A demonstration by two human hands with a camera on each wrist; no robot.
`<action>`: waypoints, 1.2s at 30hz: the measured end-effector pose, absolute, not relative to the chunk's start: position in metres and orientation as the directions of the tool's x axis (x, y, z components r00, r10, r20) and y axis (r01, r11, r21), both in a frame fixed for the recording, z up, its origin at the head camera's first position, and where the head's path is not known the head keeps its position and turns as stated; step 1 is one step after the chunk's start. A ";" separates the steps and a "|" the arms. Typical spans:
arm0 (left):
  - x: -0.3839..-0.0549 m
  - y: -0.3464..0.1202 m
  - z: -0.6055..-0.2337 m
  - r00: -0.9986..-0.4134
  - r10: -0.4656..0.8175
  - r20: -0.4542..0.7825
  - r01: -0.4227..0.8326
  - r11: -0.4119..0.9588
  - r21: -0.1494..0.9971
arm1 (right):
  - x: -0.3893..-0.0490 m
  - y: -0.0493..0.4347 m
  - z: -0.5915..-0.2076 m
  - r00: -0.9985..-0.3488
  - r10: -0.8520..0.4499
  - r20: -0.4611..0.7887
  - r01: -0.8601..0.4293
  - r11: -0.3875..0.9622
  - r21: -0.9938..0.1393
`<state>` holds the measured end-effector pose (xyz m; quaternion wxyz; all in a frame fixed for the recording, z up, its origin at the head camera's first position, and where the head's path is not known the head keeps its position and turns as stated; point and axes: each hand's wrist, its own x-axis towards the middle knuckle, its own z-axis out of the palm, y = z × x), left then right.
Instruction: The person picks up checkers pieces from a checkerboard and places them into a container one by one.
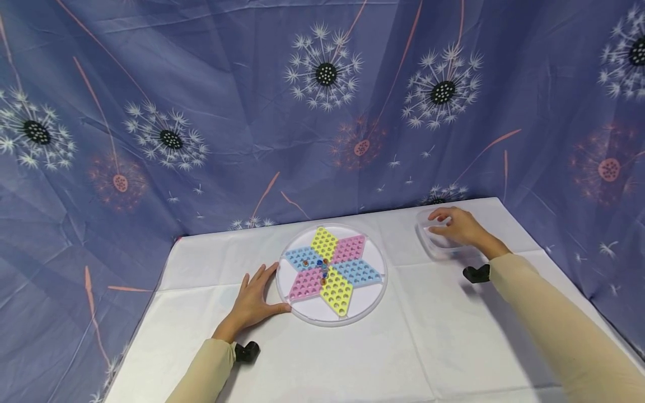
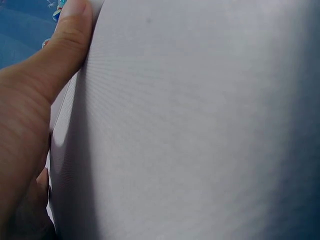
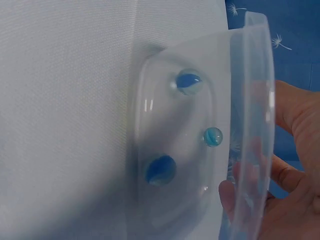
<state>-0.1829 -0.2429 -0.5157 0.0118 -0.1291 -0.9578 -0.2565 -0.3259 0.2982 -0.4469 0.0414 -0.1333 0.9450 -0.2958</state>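
Observation:
A round white Chinese checkers board (image 1: 363,302) with a pink, yellow and blue star lies on the table. Several marbles (image 1: 323,281) sit near its middle, and one more is on the upper-left blue point. My left hand (image 1: 253,302), thumb and fingers spread, rests against the board's left rim. To the right, my right hand (image 1: 461,225) is over a clear plastic container (image 1: 437,253), its fingers bent loosely with a gap to the thumb. In the right wrist view, two blue-swirled marbles (image 3: 161,169) and a smaller teal marble (image 3: 213,136) show in the container, fingers at its rim.
White cloth (image 1: 388,358) covers the table. A blue curtain (image 1: 242,112) with a dandelion print hangs behind it and along both sides. The container stands near the table's back right corner, apart from the board.

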 end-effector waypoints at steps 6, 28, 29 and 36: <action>-0.185 -0.243 -0.514 -0.964 0.245 0.108 0.265 0.831 0.489 | -0.328 0.300 -0.437 -0.952 -0.306 0.023 -0.267 0.789 -0.553; -0.184 -0.243 -0.512 -0.967 0.241 0.078 0.248 0.841 0.481 | -0.316 0.265 -0.408 -0.885 -0.460 0.066 -0.399 0.678 -0.617; -0.184 -0.243 -0.512 -0.967 0.242 0.079 0.249 0.840 0.482 | -0.315 0.262 -0.407 -0.879 -0.470 0.077 -0.411 0.668 -0.620; -0.183 -0.244 -0.514 -0.965 0.246 0.095 0.260 0.832 0.490 | -0.309 0.244 -0.403 -0.847 -0.522 0.097 -0.465 0.641 -0.610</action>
